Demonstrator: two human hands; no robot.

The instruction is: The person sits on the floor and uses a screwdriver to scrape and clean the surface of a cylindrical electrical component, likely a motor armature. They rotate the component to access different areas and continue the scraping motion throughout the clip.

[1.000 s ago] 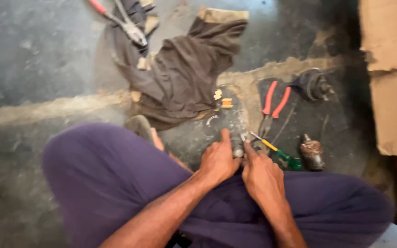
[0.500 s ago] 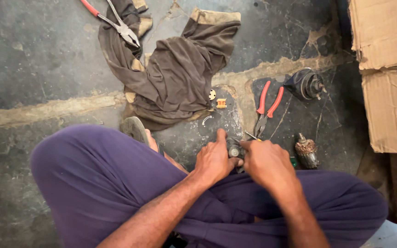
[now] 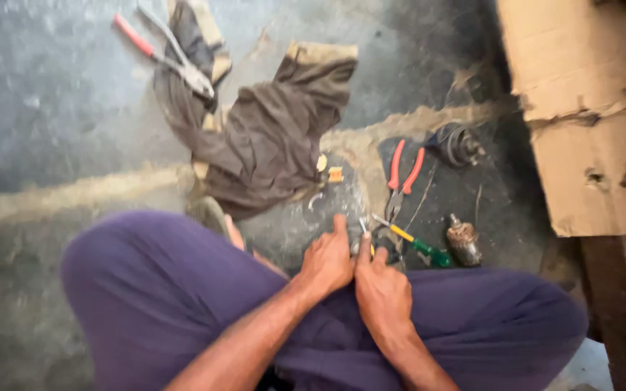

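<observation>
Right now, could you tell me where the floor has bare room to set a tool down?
Bare concrete lies left of the brown cloth, below the far pliers. It is crowded before both hands: red-handled pliers, screwdriver, rusty part.

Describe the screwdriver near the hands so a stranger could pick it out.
Start at the torn cardboard box on the right, then drop to the dark floor patch beside it. The screwdriver lies there just beyond the right hand, below the red-handled pliers. It alone has a yellow-and-green handle.
</observation>
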